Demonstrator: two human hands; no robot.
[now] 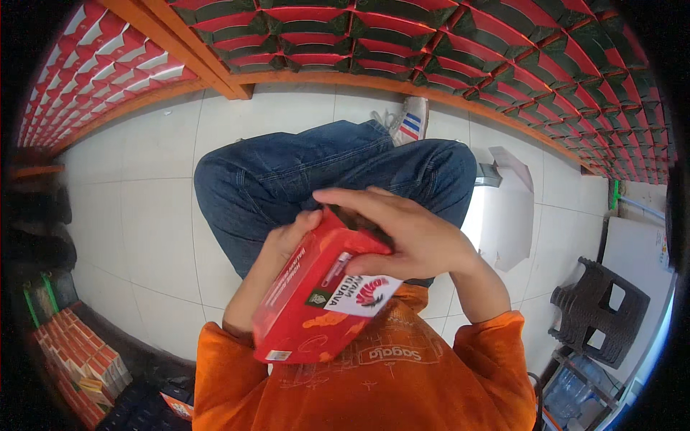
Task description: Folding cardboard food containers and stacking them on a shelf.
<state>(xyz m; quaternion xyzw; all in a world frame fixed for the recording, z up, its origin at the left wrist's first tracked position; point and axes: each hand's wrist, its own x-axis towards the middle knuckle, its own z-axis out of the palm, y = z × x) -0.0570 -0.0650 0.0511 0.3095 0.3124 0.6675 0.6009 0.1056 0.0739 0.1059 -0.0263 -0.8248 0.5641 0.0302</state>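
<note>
A red printed paperboard food carton point(312, 301) is tilted over my lap, its upper end partly open. My left hand point(295, 233) grips the carton's left edge near that end; most of its fingers are hidden behind the carton. At the upper right, my right hand point(404, 237) wraps the open end, thumb on the printed face and fingers over the flaps. A dark gap shows between the flaps under that hand. The carton bears writing and a white label panel.
Orange racks point(329, 77) ahead hold rows of red and dark folded pieces point(399, 32). White paperboard point(504, 221) lies on the tiled floor point(156, 226) at right. Stacked black plastic stools point(598, 312) and a water bottle point(574, 385) stand farther right. Stacked boxes point(81, 355) sit lower left.
</note>
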